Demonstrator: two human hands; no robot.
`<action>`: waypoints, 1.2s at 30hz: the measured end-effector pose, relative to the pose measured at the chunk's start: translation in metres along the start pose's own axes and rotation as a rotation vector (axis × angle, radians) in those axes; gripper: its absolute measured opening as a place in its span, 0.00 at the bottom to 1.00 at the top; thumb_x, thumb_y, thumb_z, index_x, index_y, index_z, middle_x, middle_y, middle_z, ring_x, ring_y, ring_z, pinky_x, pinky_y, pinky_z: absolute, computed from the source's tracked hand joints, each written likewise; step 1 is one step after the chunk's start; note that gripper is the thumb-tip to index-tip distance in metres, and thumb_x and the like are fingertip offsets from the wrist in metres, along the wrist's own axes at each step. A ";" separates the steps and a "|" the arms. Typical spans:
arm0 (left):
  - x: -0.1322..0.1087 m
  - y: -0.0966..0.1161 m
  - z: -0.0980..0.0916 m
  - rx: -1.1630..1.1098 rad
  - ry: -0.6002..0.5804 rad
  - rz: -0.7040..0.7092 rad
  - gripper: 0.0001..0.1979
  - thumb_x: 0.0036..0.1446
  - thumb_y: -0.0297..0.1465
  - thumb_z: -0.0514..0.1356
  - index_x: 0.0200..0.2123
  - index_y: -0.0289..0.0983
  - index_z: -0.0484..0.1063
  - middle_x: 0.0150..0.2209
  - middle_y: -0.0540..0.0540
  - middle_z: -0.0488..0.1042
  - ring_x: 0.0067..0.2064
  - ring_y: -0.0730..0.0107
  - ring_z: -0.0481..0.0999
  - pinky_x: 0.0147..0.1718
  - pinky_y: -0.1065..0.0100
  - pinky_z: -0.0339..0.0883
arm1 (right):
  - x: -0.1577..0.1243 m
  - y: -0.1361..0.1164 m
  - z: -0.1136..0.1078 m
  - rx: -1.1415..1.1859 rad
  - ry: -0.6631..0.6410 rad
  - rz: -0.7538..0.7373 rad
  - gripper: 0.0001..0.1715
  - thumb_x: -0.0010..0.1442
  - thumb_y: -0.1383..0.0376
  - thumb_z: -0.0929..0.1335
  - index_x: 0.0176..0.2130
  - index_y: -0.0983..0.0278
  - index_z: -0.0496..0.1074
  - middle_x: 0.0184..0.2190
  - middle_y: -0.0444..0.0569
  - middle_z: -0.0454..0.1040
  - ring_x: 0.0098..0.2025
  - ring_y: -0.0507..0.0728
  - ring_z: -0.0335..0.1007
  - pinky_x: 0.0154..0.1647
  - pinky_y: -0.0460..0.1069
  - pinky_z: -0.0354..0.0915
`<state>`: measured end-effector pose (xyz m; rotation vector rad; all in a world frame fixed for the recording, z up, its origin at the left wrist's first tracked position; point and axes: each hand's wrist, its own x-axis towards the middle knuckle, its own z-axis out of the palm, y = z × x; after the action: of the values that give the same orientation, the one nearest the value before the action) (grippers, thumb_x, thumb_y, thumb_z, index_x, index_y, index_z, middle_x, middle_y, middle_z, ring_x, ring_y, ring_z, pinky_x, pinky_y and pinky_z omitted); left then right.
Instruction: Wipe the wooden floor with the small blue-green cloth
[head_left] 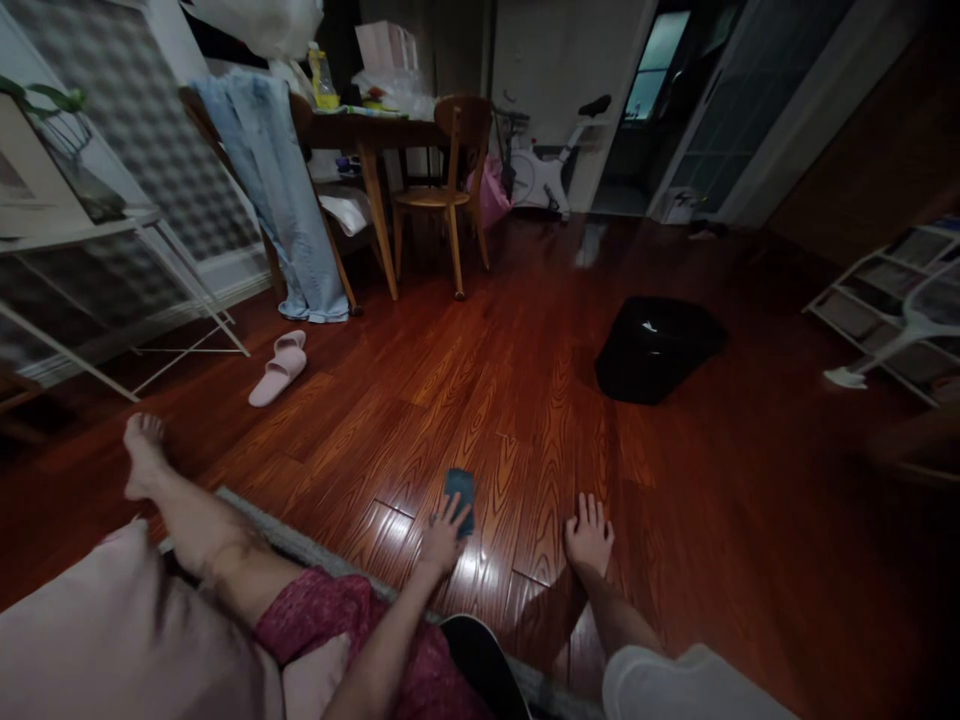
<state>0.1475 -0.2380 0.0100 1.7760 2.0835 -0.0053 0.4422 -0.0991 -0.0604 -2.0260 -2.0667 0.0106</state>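
Dim living rm w/ a glossy red-brown wooden floor point(525, 400), seen from the head of a person sitting low at the edge of a grey rug point(300, 545).

The left hand point(441, 542) is lying open at the end of a nearly straight arm. Its fingers are spreading and the fingertips are resting on the near edge of a small blue flat item point(460, 497), poss. a phone. Nothing is being gripped. The item is lying flat on the bare boards just beyond the fingers, which is prob. why the arm is stretching so far.

The right hand point(589, 538) is sitting palm-down on the floor, fingers apart and holding nothing, well to the right of the blue item. It looks to be propping the forward lean.

A bare leg and foot point(142, 455) are pointing away, far left of the left hand, next to a pink cushion point(90, 630).

Beyond the right hand, a black rounded object point(652, 350) is sitting on the floor; can't tell what it is. Beyond and left of the left hand, pink slippers point(279, 370) are lying together.

Much farther out, a wooden table point(375, 130) and chair point(450, 190) are standing by the wall, w/ jeans point(277, 190) hanging off another chair, perh. airing.
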 end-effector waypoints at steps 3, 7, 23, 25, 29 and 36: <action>-0.004 -0.051 -0.013 0.017 0.118 -0.374 0.32 0.66 0.36 0.53 0.72 0.46 0.52 0.74 0.42 0.44 0.74 0.49 0.44 0.66 0.38 0.49 | 0.000 0.001 0.001 0.004 0.004 -0.003 0.38 0.64 0.64 0.53 0.71 0.66 0.56 0.71 0.56 0.57 0.73 0.60 0.44 0.69 0.61 0.47; -0.016 -0.083 -0.018 0.007 0.169 -0.802 0.31 0.70 0.39 0.46 0.72 0.38 0.51 0.73 0.32 0.45 0.72 0.40 0.47 0.61 0.33 0.54 | 0.000 0.001 0.002 0.023 0.008 -0.001 0.38 0.64 0.64 0.53 0.71 0.63 0.55 0.70 0.55 0.58 0.72 0.60 0.46 0.69 0.63 0.46; -0.015 0.065 0.037 -0.014 -0.112 0.344 0.36 0.65 0.49 0.55 0.72 0.51 0.47 0.75 0.47 0.40 0.74 0.49 0.40 0.68 0.40 0.44 | -0.002 -0.001 -0.004 0.004 0.011 0.005 0.37 0.66 0.63 0.51 0.71 0.64 0.55 0.71 0.55 0.57 0.72 0.60 0.47 0.68 0.62 0.47; -0.010 0.054 0.030 -0.016 -0.079 0.281 0.33 0.67 0.47 0.54 0.71 0.53 0.49 0.74 0.50 0.43 0.74 0.51 0.43 0.67 0.41 0.46 | -0.002 -0.002 -0.003 -0.003 0.016 0.006 0.37 0.66 0.64 0.51 0.71 0.63 0.56 0.70 0.54 0.58 0.72 0.60 0.48 0.68 0.62 0.47; -0.003 0.007 0.002 -0.012 0.051 -0.070 0.29 0.70 0.40 0.50 0.71 0.49 0.51 0.74 0.49 0.44 0.74 0.53 0.43 0.68 0.44 0.48 | -0.001 -0.002 -0.002 -0.015 0.016 0.005 0.37 0.66 0.64 0.52 0.70 0.64 0.57 0.70 0.54 0.59 0.72 0.59 0.48 0.68 0.61 0.47; -0.016 -0.075 -0.025 -0.009 0.189 -0.901 0.32 0.71 0.42 0.46 0.71 0.30 0.53 0.72 0.26 0.49 0.70 0.32 0.51 0.60 0.34 0.58 | 0.000 -0.001 -0.001 -0.010 -0.013 0.004 0.37 0.65 0.64 0.52 0.70 0.66 0.56 0.71 0.55 0.56 0.73 0.60 0.44 0.68 0.62 0.47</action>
<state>0.0712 -0.2608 0.0187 0.7169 2.8235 -0.0811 0.4415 -0.0992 -0.0591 -2.0410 -2.0747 0.0137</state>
